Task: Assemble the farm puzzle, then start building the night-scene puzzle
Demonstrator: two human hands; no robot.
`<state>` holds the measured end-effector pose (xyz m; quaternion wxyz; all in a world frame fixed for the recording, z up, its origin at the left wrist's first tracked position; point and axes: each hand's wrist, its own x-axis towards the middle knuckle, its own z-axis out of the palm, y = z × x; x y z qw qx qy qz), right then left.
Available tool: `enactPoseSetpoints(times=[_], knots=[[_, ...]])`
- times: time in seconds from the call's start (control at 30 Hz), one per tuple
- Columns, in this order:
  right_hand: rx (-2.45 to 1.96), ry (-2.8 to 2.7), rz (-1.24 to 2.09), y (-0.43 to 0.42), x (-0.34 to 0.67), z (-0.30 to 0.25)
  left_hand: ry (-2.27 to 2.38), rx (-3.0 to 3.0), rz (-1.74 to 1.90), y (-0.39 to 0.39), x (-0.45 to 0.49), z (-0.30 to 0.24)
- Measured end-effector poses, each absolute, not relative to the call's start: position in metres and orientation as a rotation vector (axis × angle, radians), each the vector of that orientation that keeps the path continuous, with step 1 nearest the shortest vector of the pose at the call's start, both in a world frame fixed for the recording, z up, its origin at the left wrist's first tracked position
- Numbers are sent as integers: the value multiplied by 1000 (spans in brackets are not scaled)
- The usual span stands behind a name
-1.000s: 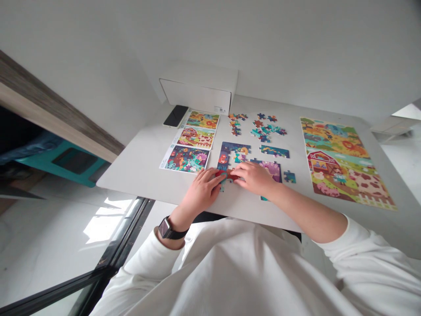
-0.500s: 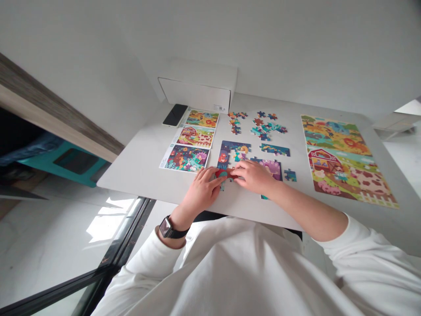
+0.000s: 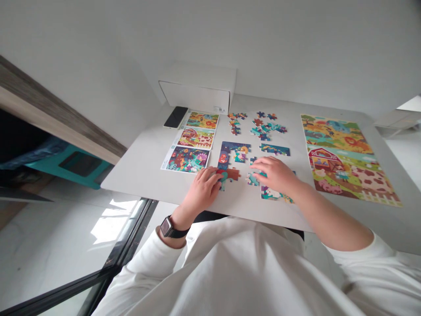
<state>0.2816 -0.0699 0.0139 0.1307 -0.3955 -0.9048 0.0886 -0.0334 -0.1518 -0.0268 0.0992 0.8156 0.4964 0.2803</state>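
Observation:
My left hand [image 3: 205,188] lies with fingers stretched out over the lower left end of a partly joined dark-blue puzzle section [image 3: 224,159]. A brown puzzle piece [image 3: 233,174] sits at the right of those fingertips, against the section. My right hand [image 3: 275,174] is spread, its fingertips at a teal puzzle piece [image 3: 252,179]; whether they grip it I cannot tell. Under and beside this hand is another joined section [image 3: 271,193], partly hidden. A small loose piece [image 3: 240,157] lies inside the corner of the dark-blue section.
A joined strip [image 3: 275,149] and several loose puzzle pieces [image 3: 268,128] lie farther back. On the left are a picture sheet [image 3: 197,137] and a phone [image 3: 176,117], with a white box [image 3: 197,94] behind. Finished puzzles [image 3: 348,160] cover the table's right side.
My right hand has moved right, off the brown piece and over to the teal piece. The brown piece is now uncovered. My left hand has stayed in place.

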Motion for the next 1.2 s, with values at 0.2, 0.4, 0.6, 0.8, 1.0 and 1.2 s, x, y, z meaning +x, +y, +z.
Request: enactPoseSetpoints(times=[0.2, 0.4, 0.6, 0.8, 1.0, 1.2], knots=[[-1218, -2534, 303, -83, 330, 17, 1475, 2381, 877, -150, -34, -25], [-1238, -2509, 318, -94, 345, 15, 1442, 2452, 827, -147, -24, -24], [-1208, -2519, 328, -95, 346, 10, 1460, 2518, 708, -146, -20, -29], [-1211, -2503, 328, -94, 346, 18, 1458, 2533, 711, -146, -21, -32], [-1295, -2521, 212, -74, 357, 29, 1440, 2549, 687, -142, -24, -32], [-1362, -2574, 156, -34, 375, 42, 1444, 2555, 724, -130, -35, -14]])
